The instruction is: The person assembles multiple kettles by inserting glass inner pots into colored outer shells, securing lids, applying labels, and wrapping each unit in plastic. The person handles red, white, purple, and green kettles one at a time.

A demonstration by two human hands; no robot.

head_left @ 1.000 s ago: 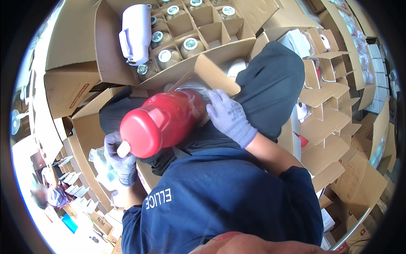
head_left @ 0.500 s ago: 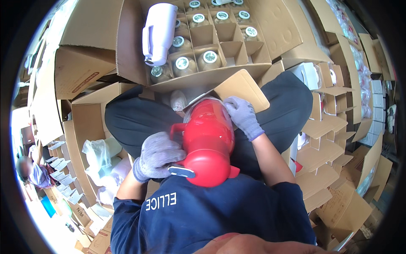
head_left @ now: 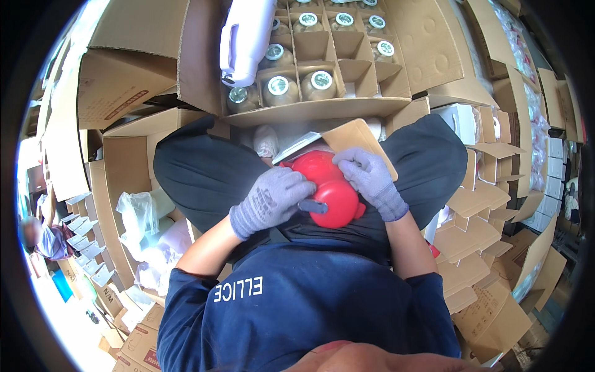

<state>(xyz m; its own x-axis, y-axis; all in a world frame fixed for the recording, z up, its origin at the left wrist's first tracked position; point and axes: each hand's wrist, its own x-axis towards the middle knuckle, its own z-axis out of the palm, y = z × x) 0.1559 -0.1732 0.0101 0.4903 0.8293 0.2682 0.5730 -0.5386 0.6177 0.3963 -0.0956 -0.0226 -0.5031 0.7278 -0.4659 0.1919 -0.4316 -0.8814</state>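
Observation:
Between my legs a red thermos jug (head_left: 338, 201) stands with its lid toward me, its lower part hidden by its own top and by the flaps of an open carton (head_left: 358, 137). My left hand (head_left: 273, 197), in a grey knitted glove, is closed on the jug's left side, beside a dark tab that sticks out near the lid. At the jug's right shoulder my gloved right hand (head_left: 370, 178) has its fingers bent and pinched together. What those fingertips hold, if anything, is too small to make out.
Ahead stands a large divided carton (head_left: 322, 110) with several glass liners (head_left: 280, 90); a white thermos jug (head_left: 246, 43) lies across its left corner. Plastic-wrapped pieces (head_left: 149, 217) fill a box at left. Open small cartons (head_left: 465, 229) are stacked at right. Another person (head_left: 52, 239) is far left.
The red jug has gone down and away from my chest, more upright between my legs. Both hands moved with it; my right fingers have bent in toward the jug's shoulder.

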